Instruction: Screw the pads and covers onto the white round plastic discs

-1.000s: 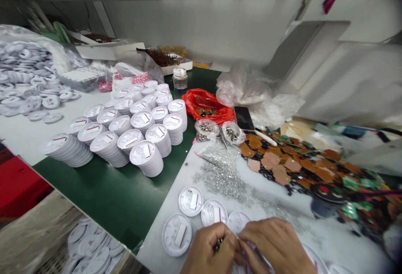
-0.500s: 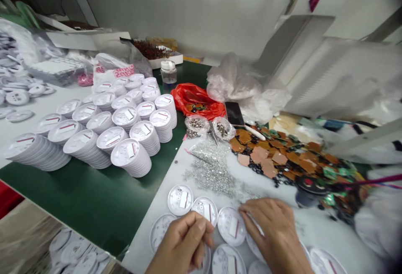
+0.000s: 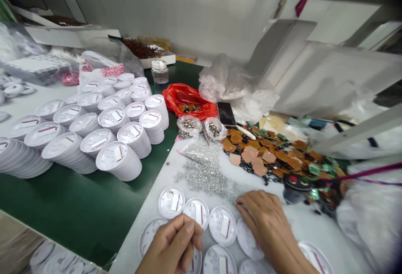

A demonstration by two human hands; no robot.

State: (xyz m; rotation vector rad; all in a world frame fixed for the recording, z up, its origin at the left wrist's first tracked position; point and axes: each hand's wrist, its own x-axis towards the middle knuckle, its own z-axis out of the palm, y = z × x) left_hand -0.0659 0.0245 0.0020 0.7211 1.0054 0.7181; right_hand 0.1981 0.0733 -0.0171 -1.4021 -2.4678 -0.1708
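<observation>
My left hand [image 3: 171, 246] is curled at the bottom edge, thumb pressed to the fingers, over a white round disc [image 3: 150, 232]; what it pinches is hidden. My right hand [image 3: 263, 219] lies palm down to its right, fingers bent and reaching toward the pile of small silver screws [image 3: 204, 173]. Between the hands several white round discs [image 3: 222, 226] with small white labels lie flat on the white sheet [image 3: 314, 223].
Stacks of white discs [image 3: 119, 161] stand on the green mat [image 3: 78, 198] at left. Brown and green circuit boards [image 3: 276, 156] lie at right, with two small bags of metal parts [image 3: 201, 126], a red bag [image 3: 188, 100], a phone [image 3: 225, 113] and a small bottle [image 3: 159, 73] behind.
My hands, joined a second ago at the bottom, have parted. The right has reached up toward the screws. The view has shifted right and more discs show.
</observation>
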